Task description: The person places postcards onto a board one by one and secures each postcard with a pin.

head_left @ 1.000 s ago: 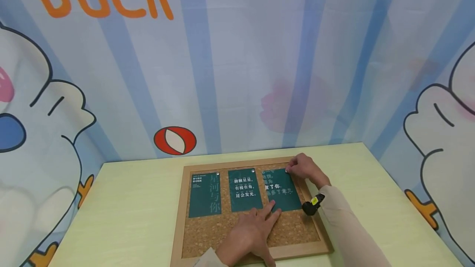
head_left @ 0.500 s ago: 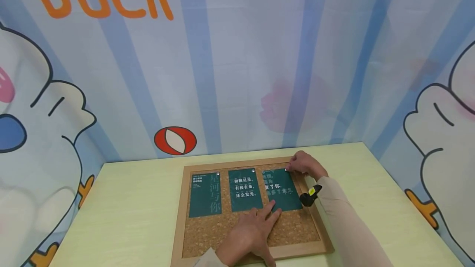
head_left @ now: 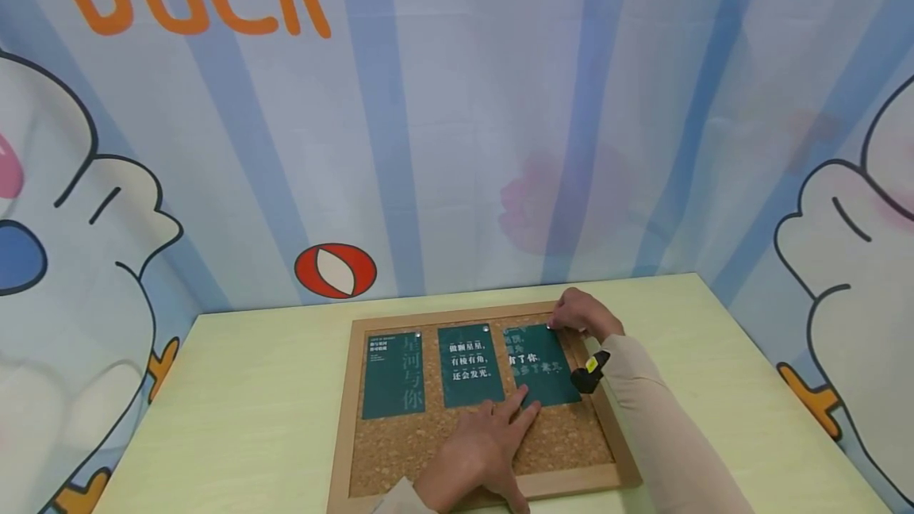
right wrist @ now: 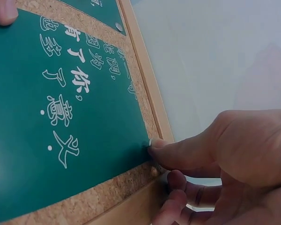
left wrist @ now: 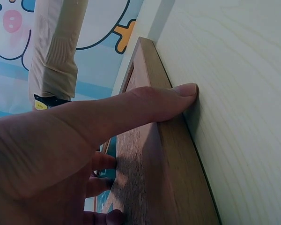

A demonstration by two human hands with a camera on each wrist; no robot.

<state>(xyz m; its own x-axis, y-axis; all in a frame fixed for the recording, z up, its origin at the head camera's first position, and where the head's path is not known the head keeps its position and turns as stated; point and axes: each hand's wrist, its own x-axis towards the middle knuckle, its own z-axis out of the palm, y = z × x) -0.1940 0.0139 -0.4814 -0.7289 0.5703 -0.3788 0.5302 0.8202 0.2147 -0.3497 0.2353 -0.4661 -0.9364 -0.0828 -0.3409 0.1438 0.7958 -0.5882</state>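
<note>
A framed corkboard (head_left: 400, 458) lies on the table, bearing three dark green cards with Chinese lettering. On the right card (head_left: 539, 387), my right hand (head_left: 587, 314) holds a small pale thumbtack (right wrist: 155, 143) at the far right corner, its thumb tip against it. The remaining right fingers curl beside the wooden frame. My left hand (head_left: 477, 450) rests spread on the cork, its fingertips on the near edge of the right card. Its thumb (left wrist: 164, 101) reaches over the frame's near edge. The middle card (head_left: 471, 391) and left card (head_left: 385, 395) each show a tack at the top right.
The pale yellow table (head_left: 264, 403) extends to both sides of the board. Behind it hangs a blue-striped cartoon backdrop (head_left: 471, 141). A black wrist device (head_left: 589, 373) is worn at the right sleeve, above the board's right side.
My right wrist and forearm have shifted slightly left and away from me, while the fingertips stay at the card's corner. The left hand and cards keep their places.
</note>
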